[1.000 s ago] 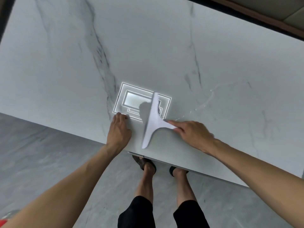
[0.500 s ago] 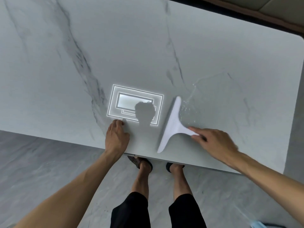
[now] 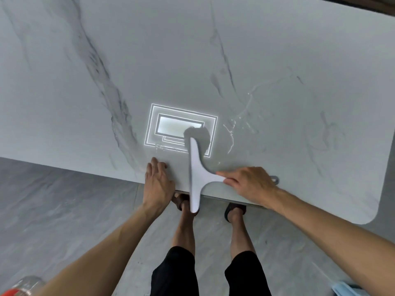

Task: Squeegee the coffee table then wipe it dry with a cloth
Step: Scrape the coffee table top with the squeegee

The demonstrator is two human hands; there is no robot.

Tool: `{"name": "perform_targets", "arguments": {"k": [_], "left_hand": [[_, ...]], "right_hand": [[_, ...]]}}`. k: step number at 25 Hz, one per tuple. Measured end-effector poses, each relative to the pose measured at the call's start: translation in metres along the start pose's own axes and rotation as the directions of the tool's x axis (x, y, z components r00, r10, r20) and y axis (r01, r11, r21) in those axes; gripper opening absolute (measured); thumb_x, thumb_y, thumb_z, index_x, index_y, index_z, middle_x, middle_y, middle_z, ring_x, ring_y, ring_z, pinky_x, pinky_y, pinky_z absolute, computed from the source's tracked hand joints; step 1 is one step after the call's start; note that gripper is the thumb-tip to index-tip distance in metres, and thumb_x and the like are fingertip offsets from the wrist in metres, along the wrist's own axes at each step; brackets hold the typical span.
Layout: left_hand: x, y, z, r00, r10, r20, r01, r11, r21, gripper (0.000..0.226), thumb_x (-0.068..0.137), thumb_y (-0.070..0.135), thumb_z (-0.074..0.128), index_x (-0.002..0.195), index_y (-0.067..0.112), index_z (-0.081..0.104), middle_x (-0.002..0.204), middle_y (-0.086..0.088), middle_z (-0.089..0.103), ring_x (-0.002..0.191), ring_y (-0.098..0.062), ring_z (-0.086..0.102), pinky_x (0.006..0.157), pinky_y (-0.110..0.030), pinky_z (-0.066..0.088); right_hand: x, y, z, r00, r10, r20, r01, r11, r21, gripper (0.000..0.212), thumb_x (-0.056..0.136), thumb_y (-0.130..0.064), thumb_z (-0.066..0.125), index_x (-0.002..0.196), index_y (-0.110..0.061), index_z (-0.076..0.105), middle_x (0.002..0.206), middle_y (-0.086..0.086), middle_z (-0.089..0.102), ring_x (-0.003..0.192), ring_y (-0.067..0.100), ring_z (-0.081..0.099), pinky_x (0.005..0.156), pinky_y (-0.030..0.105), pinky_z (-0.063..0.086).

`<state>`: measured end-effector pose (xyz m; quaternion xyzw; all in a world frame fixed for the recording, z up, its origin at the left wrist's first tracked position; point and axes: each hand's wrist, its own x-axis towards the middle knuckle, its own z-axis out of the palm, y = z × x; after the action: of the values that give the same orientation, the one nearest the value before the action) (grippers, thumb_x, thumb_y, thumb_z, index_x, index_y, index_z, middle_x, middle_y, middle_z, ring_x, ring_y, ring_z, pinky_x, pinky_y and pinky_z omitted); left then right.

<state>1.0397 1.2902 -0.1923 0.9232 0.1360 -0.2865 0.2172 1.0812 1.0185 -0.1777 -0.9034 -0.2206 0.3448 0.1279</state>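
the white squeegee (image 3: pixel 195 174) lies with its blade on the marble coffee table (image 3: pixel 213 60) near the front edge, and the near tip of that blade overhangs the edge, above our feet (image 3: pixel 186 202). half a second ago the blade stood further to our right, tilted, with a patch of water just beyond it; a second ago it sat about where it is now. so we have swept out to the right and drawn the blade back to the left, and now it cuts across the reflected ceiling light (image 3: pixel 181 129) on the glossy top. we read that as one stroke of the squeegee stage in hand, with the wiping not yet begun. the blade's long axis runs almost straight away from us, front edge to table middle, and the short handle sticks out to our right, crosswise to it. our right hand (image 3: pixel 250 184) grips that handle with fingers wrapped on it and the forefinger laid along the stem. our left hand (image 3: pixel 159 180) lies flat and open on the table just beside the blade, holding nothing. streaks and beads of water (image 3: pixel 233 129) remain to the right of the blade, so that side wants more passes. a pale blue thing (image 3: pixel 346 289) at the lower right corner may be the cloth, though too little shows to be sure.
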Motion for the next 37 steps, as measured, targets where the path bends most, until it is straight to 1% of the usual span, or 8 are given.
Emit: {"name": "perform_targets", "arguments": {"k": [4,8,11,15,20,25,31,37], "left_hand": [[-0.008,0.038,0.015,0.997,-0.047,0.057,0.044,0.998,0.051,0.043,0.078,0.003,0.053,0.12,0.002,0.047,0.135,-0.018,0.033,0.122,-0.038,0.036,0.105,-0.043,0.037],[-0.019,0.059,0.02,1.0,-0.01,-0.011,0.009,0.998,-0.062,0.039,0.078,0.001,0.052,0.117,0.002,0.051,0.122,-0.011,0.05,0.109,-0.031,0.051,0.092,-0.037,0.044],[-0.028,0.054,0.013,0.992,-0.089,-0.092,0.07,0.98,-0.188,0.031,0.084,0.006,0.054,0.115,0.009,0.053,0.111,-0.006,0.061,0.099,-0.027,0.06,0.081,-0.038,0.052],[-0.021,0.017,-0.013,0.913,-0.359,-0.197,0.258,0.878,-0.403,0.014,0.087,0.005,0.054,0.099,0.011,0.058,0.084,-0.007,0.065,0.079,-0.028,0.062,0.068,-0.038,0.051],[-0.006,-0.046,-0.039,0.806,-0.534,-0.254,0.4,0.809,-0.432,0.015,0.092,0.01,0.048,0.104,0.011,0.056,0.093,-0.01,0.068,0.087,-0.029,0.061,0.072,-0.031,0.043],[0.006,-0.047,-0.036,0.893,-0.409,-0.188,0.354,0.896,-0.269,0.036,0.084,0.003,0.048,0.121,0.004,0.049,0.123,-0.018,0.056,0.113,-0.036,0.051,0.092,-0.04,0.043],[-0.002,0.024,-0.004,0.991,-0.08,-0.106,0.062,0.985,-0.16,0.041,0.079,-0.001,0.053,0.12,-0.001,0.049,0.122,-0.014,0.05,0.115,-0.031,0.05,0.098,-0.037,0.043],[-0.007,0.106,0.044,0.993,0.102,0.054,-0.101,0.995,-0.024,0.046,0.076,-0.001,0.053,0.122,-0.001,0.048,0.123,-0.014,0.043,0.116,-0.029,0.043,0.101,-0.036,0.04]], "right_hand": [[-0.057,0.08,-0.023,0.988,0.151,-0.012,-0.152,0.986,-0.071,0.035,0.096,-0.053,0.038,0.129,-0.061,0.043,0.116,-0.014,0.068,0.105,0.016,0.063,0.077,0.031,0.045],[-0.098,0.12,-0.041,0.974,0.216,-0.072,-0.224,0.966,-0.13,0.035,0.095,-0.054,0.036,0.127,-0.065,0.041,0.109,-0.017,0.071,0.096,0.014,0.066,0.067,0.028,0.044],[-0.088,0.097,-0.047,0.991,0.119,-0.058,-0.124,0.988,-0.089,0.036,0.094,-0.055,0.037,0.128,-0.064,0.04,0.107,-0.017,0.071,0.095,0.014,0.066,0.069,0.029,0.047],[-0.001,0.005,-0.039,0.99,-0.131,0.059,0.131,0.991,0.013,0.038,0.096,-0.05,0.039,0.133,-0.057,0.038,0.115,-0.004,0.068,0.102,0.024,0.063,0.08,0.037,0.048],[0.099,-0.114,-0.011,0.942,-0.312,0.126,0.316,0.949,-0.01,0.04,0.101,-0.045,0.031,0.139,-0.052,0.034,0.106,0.006,0.065,0.097,0.03,0.061,0.075,0.039,0.043],[0.103,-0.106,-0.002,0.967,-0.253,0.017,0.253,0.968,0.004,0.039,0.101,-0.04,0.034,0.138,-0.049,0.039,0.111,0.006,0.069,0.098,0.031,0.063,0.076,0.039,0.044],[0.003,0.024,-0.013,0.998,0.031,-0.063,-0.031,0.999,0.011,0.043,0.097,-0.04,0.041,0.136,-0.057,0.037,0.111,-0.001,0.071,0.097,0.027,0.065,0.076,0.036,0.051],[-0.108,0.141,-0.027,0.962,0.262,-0.075,-0.264,0.964,-0.029,0.041,0.098,-0.041,0.041,0.134,-0.061,0.035,0.113,-0.013,0.07,0.097,0.02,0.065,0.073,0.033,0.05]]}}
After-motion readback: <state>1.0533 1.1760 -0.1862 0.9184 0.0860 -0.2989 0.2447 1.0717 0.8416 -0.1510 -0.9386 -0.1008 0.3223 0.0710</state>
